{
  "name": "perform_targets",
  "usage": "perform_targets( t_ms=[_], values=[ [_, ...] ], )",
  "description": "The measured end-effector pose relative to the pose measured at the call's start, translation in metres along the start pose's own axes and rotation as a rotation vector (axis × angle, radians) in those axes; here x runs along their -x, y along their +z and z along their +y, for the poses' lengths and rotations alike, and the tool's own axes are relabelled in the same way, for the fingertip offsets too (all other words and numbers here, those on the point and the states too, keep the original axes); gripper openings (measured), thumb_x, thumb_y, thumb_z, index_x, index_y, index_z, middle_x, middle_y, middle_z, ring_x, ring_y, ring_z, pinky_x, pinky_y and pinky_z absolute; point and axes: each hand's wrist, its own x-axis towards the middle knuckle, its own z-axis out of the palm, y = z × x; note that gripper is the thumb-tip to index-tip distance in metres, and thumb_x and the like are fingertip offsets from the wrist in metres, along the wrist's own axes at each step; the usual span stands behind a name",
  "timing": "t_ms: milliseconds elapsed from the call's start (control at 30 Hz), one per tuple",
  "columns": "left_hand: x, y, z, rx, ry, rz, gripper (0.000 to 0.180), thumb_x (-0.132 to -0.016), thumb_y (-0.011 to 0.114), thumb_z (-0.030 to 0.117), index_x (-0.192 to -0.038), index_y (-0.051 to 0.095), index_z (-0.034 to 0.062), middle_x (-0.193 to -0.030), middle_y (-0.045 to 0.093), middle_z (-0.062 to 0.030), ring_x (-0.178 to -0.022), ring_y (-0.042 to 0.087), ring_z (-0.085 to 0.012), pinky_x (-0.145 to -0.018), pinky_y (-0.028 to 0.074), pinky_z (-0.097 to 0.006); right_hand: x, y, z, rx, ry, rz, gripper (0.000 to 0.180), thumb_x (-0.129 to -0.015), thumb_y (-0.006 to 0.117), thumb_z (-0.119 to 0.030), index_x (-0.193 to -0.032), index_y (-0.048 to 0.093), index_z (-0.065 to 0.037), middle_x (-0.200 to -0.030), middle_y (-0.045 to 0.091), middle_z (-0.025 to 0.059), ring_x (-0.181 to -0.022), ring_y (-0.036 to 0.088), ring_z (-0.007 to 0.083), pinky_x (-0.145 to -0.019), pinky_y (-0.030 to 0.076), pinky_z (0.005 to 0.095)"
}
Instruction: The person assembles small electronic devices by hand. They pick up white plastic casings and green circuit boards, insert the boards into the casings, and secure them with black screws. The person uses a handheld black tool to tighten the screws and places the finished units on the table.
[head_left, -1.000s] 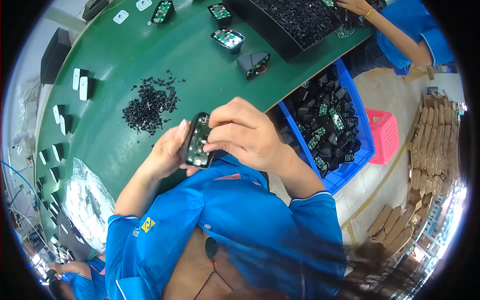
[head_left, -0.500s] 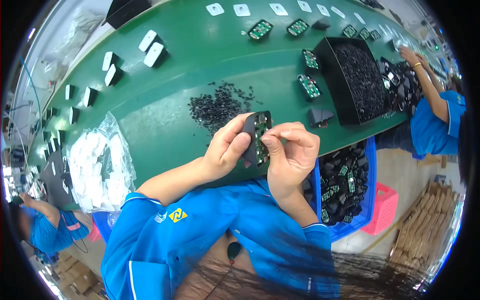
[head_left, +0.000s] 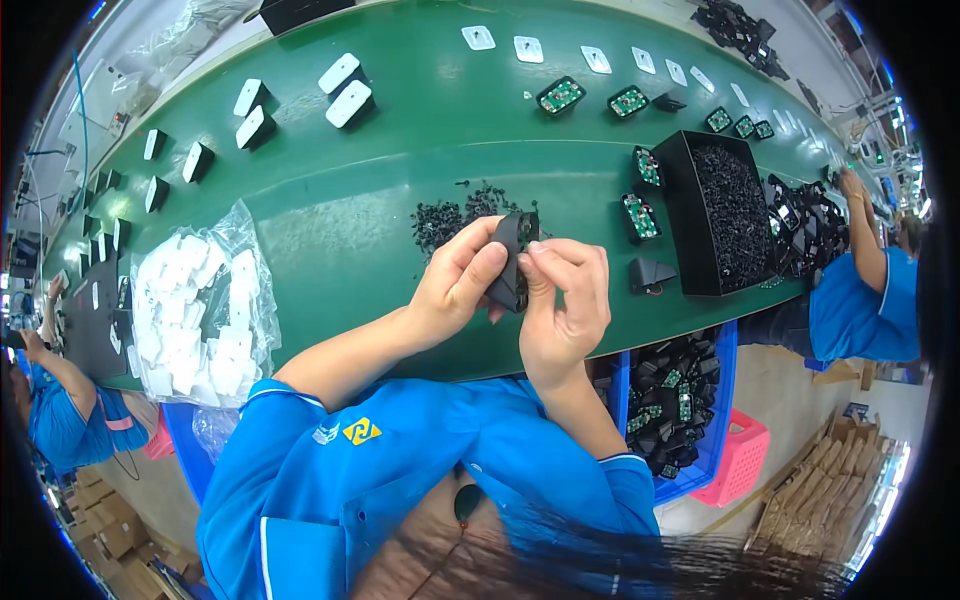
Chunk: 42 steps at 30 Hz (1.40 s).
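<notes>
Two hands (head_left: 452, 288) (head_left: 565, 312), black housing (head_left: 514, 284) between them; small black parts (head_left: 436, 226) beyond

Held case (head_left: 513, 238): black. Table (head_left: 340, 250): green. Loose small parts (head_left: 438, 226): black. Open box (head_left: 690, 225): black. Circuit boards (head_left: 561, 96): green, flecked white and silver. Lids (head_left: 596, 60): white. Closed cases (head_left: 350, 102) at left: white tops, black sides. Bag (head_left: 266, 300): clear, white pieces (head_left: 188, 310) inside. Bin (head_left: 729, 390): blue. Stool (head_left: 735, 465): pink. Wearer's shirt (head_left: 420, 430): blue, white sleeve trim, yellow badge (head_left: 362, 431). Pendant (head_left: 467, 503): dark green. Cartons (head_left: 815, 500): brown. Co-worker's shirt (head_left: 845, 315) at right: blue, white trim.
</notes>
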Motion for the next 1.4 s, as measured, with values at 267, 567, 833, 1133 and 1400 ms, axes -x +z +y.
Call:
perform_targets(
  t_ms=[267, 567, 833, 1133, 1400],
  values=[
    [-0.004, -0.013, 0.000, -0.195, 0.200, 0.080, 0.045, -0.094, 0.053, 0.034, -0.124, 0.045, 0.0007, -0.092, 0.059, -0.0052, -0.068, 0.057, -0.0094, -0.056, 0.046, -0.023, -0.013, -0.009, -0.008, -0.181, 0.303, -0.223, 0.010, -0.080, 0.066, -0.002, -0.089, 0.064, -0.003, -0.085, 0.056, 0.0089, -0.077, 0.054, 0.0218, -0.071, 0.044, 0.0295],
    [-0.011, -0.022, 0.018, -0.462, 0.468, -0.052, 0.053, -0.091, 0.058, 0.037, -0.125, 0.044, -0.0011, -0.095, 0.059, -0.0079, -0.078, 0.059, -0.0137, -0.066, 0.050, -0.028, -0.016, -0.010, -0.006, -0.699, 0.549, -0.189, 0.009, -0.082, 0.066, 0.001, -0.088, 0.060, 0.001, -0.082, 0.058, 0.0034, -0.076, 0.054, 0.0103, -0.068, 0.044, 0.0231],
    [-0.002, -0.028, 0.016, -0.307, 0.130, -0.129, 0.062, -0.092, 0.050, 0.046, -0.127, 0.042, -0.0039, -0.118, 0.051, -0.0100, -0.106, 0.051, -0.0155, -0.088, 0.043, -0.030, -0.032, -0.018, -0.016, -0.383, 0.573, -0.367, 0.006, -0.082, 0.066, -0.001, -0.084, 0.061, 0.001, -0.077, 0.059, 0.0053, -0.067, 0.054, 0.0128, -0.061, 0.044, 0.0244],
    [-0.005, -0.023, 0.018, -0.194, 0.229, -0.093, 0.049, -0.093, 0.053, 0.038, -0.125, 0.044, 0.0019, -0.087, 0.057, -0.0027, -0.065, 0.052, -0.0065, -0.055, 0.043, -0.021, -0.018, -0.005, -0.016, -0.194, 0.210, -0.206, 0.010, -0.080, 0.068, -0.001, -0.088, 0.063, 0.000, -0.079, 0.058, 0.0059, -0.070, 0.054, 0.0135, -0.061, 0.044, 0.0249],
    [-0.008, -0.027, 0.022, -0.209, 0.227, -0.165, 0.050, -0.095, 0.049, 0.041, -0.125, 0.045, 0.0018, -0.083, 0.056, -0.0023, -0.065, 0.052, -0.0067, -0.055, 0.043, -0.021, -0.034, -0.018, 0.002, -0.638, 0.536, -0.447, 0.021, -0.075, 0.074, -0.004, -0.094, 0.064, 0.000, -0.089, 0.055, 0.0029, -0.082, 0.052, 0.0113, -0.067, 0.042, 0.0242]
  ],
)
